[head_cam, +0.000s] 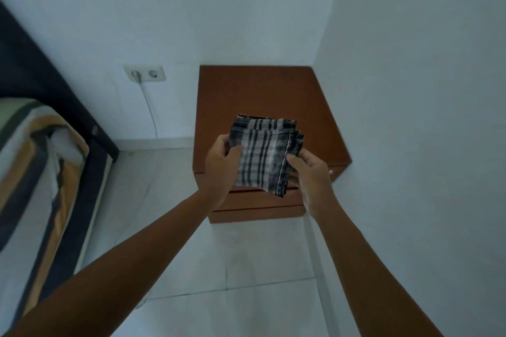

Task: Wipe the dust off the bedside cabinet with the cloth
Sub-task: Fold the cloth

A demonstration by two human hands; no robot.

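Two bare hands hold a folded checked cloth [264, 153] up in the air over the front edge of the bedside cabinet [262, 96]. The left hand [221, 169] has its grip closed on the cloth's left side, fingers curled round the edge; the right hand [310, 175] has its grip pinched on the right side, where the stitched hems stack in several layers. The cloth is black, grey and white plaid, and its lower corner hangs down in front of the drawer fronts. It does not touch the cabinet top.

The cabinet is brown wood and stands in the corner of the room, its back edge against the rear wall and its right side close to the side wall. Its top is bare. A small round knob [331, 171] shows at the right end of the upper drawer.

Left of the cabinet, a double wall socket [145, 73] has a white cable [150, 107] plugged in and running down toward the floor. A bed [41, 172] with striped bedding fills the left edge.
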